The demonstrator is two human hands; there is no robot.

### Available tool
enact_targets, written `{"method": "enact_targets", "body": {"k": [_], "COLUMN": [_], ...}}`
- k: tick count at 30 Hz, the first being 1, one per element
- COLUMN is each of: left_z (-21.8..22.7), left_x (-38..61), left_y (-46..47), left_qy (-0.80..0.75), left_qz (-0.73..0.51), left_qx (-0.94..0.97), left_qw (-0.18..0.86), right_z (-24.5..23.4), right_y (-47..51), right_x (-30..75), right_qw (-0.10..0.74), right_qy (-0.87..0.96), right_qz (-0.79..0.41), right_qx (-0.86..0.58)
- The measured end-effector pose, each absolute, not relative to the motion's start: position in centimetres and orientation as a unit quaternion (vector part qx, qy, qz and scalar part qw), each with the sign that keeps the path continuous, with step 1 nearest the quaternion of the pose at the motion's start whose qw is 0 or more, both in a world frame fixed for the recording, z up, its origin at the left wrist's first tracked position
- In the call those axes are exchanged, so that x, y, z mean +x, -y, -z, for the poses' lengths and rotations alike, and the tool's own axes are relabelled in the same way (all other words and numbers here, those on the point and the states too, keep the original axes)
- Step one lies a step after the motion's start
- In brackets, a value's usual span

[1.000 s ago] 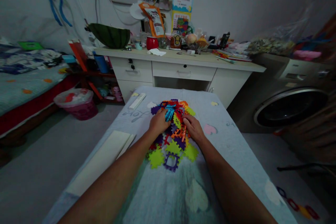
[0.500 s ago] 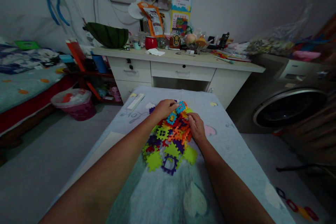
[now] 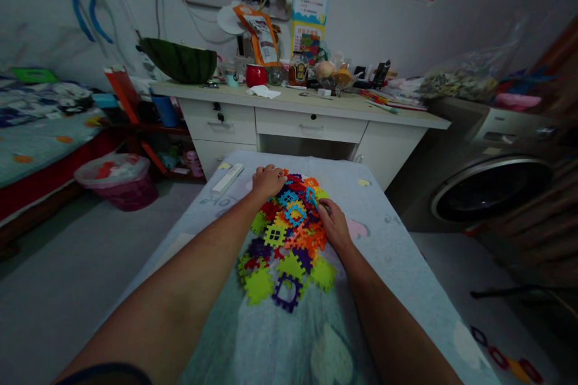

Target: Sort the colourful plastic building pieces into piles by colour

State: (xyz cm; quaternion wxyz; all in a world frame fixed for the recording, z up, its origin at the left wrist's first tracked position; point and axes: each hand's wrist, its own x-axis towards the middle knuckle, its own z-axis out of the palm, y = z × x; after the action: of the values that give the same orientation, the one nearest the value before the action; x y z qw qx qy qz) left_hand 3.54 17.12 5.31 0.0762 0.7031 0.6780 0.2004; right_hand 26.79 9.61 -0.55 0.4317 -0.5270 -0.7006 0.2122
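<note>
A heap of flat plastic puzzle tiles (image 3: 289, 234) in orange, purple, blue, red and yellow-green lies in the middle of a table under a pale blue cloth (image 3: 392, 264). My left hand (image 3: 267, 180) rests at the heap's far left edge, fingers curled onto the tiles. My right hand (image 3: 333, 224) lies on the heap's right side, fingers bent down among orange and blue pieces. Whether either hand holds a piece is hidden. A yellow-green tile (image 3: 258, 286) and a purple frame tile (image 3: 286, 292) sit at the near end.
A white flat bar (image 3: 228, 178) lies at the table's far left. Beyond stands a cluttered white desk (image 3: 311, 121) with a halved watermelon (image 3: 178, 62). A washing machine (image 3: 492, 180) is at right, a pink bin (image 3: 118, 179) and a bed (image 3: 36, 138) at left.
My left hand slid from the middle of the heap to its far left edge, letting go of a blue tile. The right hand stayed on the right side. The tiles are spread out more.
</note>
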Motion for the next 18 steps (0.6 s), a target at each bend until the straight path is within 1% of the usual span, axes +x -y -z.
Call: {"method": "enact_targets", "body": {"k": [5, 11, 15, 18], "left_z": [-3.5, -3.4, -4.1, -5.0], "left_x": [3.0, 2.4, 1.9, 1.6], "left_y": [-16.3, -13.4, -10.2, -7.7], "left_qy": [-0.674, -0.624, -0.609, -0.604], "left_qz": [-0.167, -0.158, -0.159, -0.186], "left_qx": [0.709, 0.752, 0.764, 0.762], "left_qw": [0.121, 0.142, 0.142, 0.142], "right_z": [0.7, 1.1, 1.1, 1.0], "right_y": [-9.6, -10.0, -10.2, -10.1], "right_x": [26.8, 26.8, 26.9, 26.9], "right_qw": [0.406, 0.408, 0.430, 0.467], "right_qy": [0.725, 0.716, 0.700, 0.674], "right_qz": [-0.214, -0.226, -0.257, -0.305], "right_qx": [-0.515, -0.519, -0.508, -0.484]}}
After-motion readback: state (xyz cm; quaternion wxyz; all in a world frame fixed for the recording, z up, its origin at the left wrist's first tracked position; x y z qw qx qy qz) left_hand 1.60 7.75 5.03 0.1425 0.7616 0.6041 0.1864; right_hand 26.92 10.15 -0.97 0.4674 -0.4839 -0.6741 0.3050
